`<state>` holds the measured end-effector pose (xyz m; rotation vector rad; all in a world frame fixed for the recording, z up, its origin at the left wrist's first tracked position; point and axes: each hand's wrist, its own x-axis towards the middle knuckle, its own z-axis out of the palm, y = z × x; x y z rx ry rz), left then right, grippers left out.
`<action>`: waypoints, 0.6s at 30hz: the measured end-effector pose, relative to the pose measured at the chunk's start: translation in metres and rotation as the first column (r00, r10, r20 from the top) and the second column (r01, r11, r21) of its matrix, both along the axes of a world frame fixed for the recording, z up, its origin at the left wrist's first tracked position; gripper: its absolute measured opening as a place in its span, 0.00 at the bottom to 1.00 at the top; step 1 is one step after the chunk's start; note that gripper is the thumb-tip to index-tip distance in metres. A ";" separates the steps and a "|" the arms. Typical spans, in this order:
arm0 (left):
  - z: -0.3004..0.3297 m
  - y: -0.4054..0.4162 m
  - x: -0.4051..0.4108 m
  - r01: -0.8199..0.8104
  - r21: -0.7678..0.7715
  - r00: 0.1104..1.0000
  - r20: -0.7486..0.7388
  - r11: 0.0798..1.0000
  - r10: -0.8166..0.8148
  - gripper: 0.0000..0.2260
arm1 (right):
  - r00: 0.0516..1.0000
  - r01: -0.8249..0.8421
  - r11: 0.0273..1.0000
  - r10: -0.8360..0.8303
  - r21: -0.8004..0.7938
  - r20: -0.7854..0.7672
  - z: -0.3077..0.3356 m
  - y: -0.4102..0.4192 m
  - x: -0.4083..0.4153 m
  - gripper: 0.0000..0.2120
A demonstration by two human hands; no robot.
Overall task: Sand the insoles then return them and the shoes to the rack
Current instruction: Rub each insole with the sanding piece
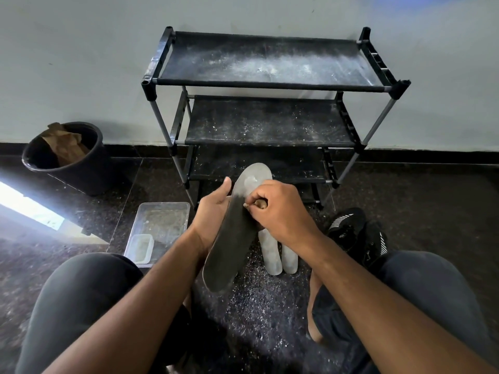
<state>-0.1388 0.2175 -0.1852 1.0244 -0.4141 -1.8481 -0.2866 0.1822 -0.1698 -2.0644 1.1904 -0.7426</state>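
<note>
- Head camera is looking down at a seated person's two bare forearms, meeting above a dark speckled floor (pixel 270 314) dusted with pale shavings.
- Left hand (pixel 213 209) is cradling a long insole (pixel 235 233) from its left edge, thumb raised along the rim and fingers hidden behind it.
- That insole is tilting away from the viewer: the near heel end is looking dark charcoal, while the far toe end is looking pale grey and scuffed.
- Right hand (pixel 280 209) is curling its fingers around a small brown sanding piece (pixel 261 203), pressing it against the insole where dark is meeting pale.
- Two more pale insoles (pixel 279 255) are lying side by side on the floor just below the hands.
- Black shoes (pixel 356 236) with white stripes are sitting on the floor by the right knee.
- Black three-tier rack (pixel 270 85) is standing against the wall, its shelves dusty.
- Clear plastic tub (pixel 162 225) and a black bin (pixel 67 157) are sitting at left.
</note>
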 end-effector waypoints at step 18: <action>0.009 0.005 -0.009 -0.074 0.089 0.993 0.104 0.993 0.065 0.35 | 0.997 0.067 0.992 -0.070 -0.103 -0.028 -0.009 -0.006 -0.001 0.03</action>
